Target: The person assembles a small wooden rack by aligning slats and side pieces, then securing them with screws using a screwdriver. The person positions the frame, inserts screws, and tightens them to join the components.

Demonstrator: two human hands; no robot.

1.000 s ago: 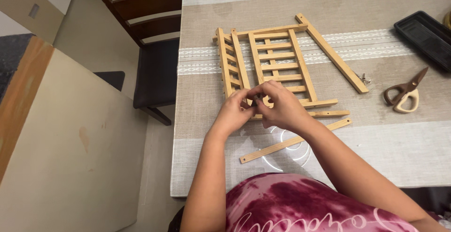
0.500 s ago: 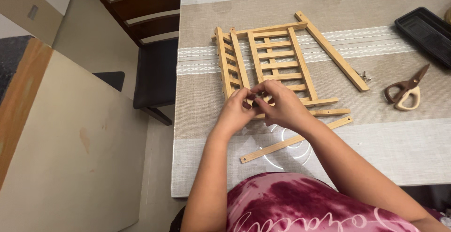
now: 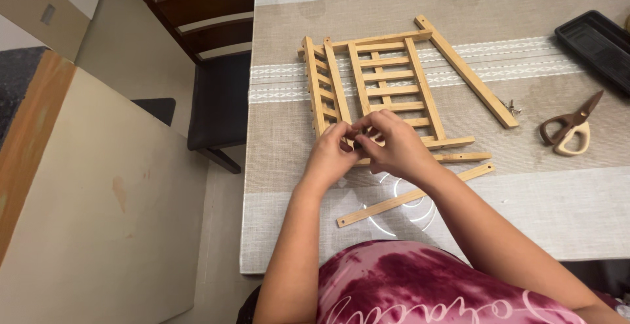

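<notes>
I see no packages, labels or signs. The wooden slatted rack (image 3: 377, 88) lies flat on the beige tablecloth (image 3: 282, 186). My left hand (image 3: 328, 157) and right hand (image 3: 390, 143) meet at its near edge, fingers curled and pinched on a slat end. A loose wooden strip (image 3: 420, 195) lies just nearer; scissors (image 3: 569, 129) lie well right.
</notes>
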